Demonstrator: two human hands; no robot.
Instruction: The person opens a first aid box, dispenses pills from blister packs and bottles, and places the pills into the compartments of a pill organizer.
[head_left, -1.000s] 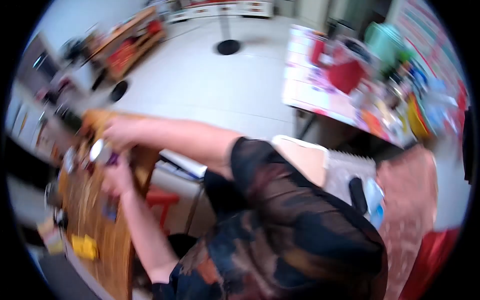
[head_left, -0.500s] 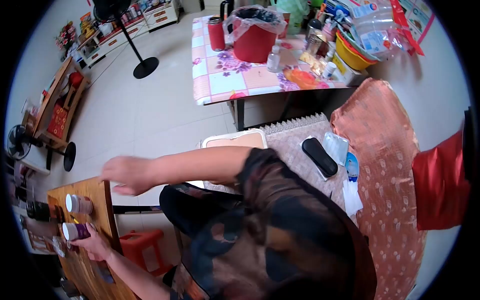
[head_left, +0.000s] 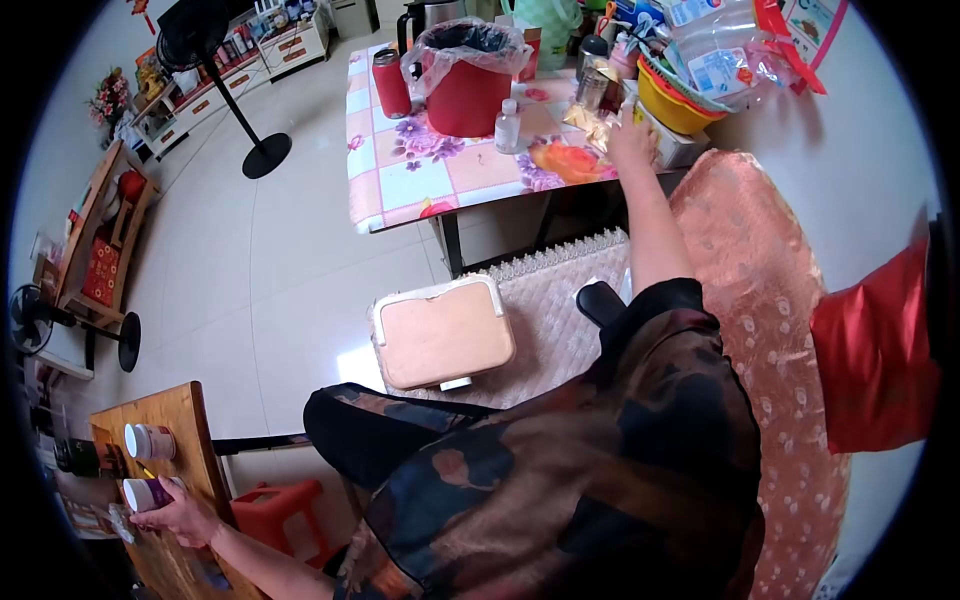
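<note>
At the lower left, my left hand (head_left: 185, 517) is wrapped round a white-lidded jar with a purple label (head_left: 148, 494) on the wooden table (head_left: 187, 400). Another white-lidded jar (head_left: 150, 441) stands just behind it. My right hand (head_left: 632, 138) reaches over the flowered tablecloth (head_left: 480, 172) at the upper right, its fingers around something small and white that I cannot make out. Beside that hand lie a crumpled yellowish packet (head_left: 590, 124) and a glass jar (head_left: 592, 90). A clear bottle with a white cap (head_left: 507, 128) stands further left.
A red bin with a plastic liner (head_left: 470, 95) and a red flask (head_left: 391, 84) stand on the flowered table. Yellow basins (head_left: 675, 100) are at its right. Below are a beige padded stool (head_left: 446, 330) and a red stool (head_left: 283, 515). A black fan (head_left: 266, 155) stands on the floor.
My right hand has swung from above the wooden table to the flowered table's right side. My left hand still holds the purple-labelled jar. The view has shifted, and the beige stool now shows fully.
</note>
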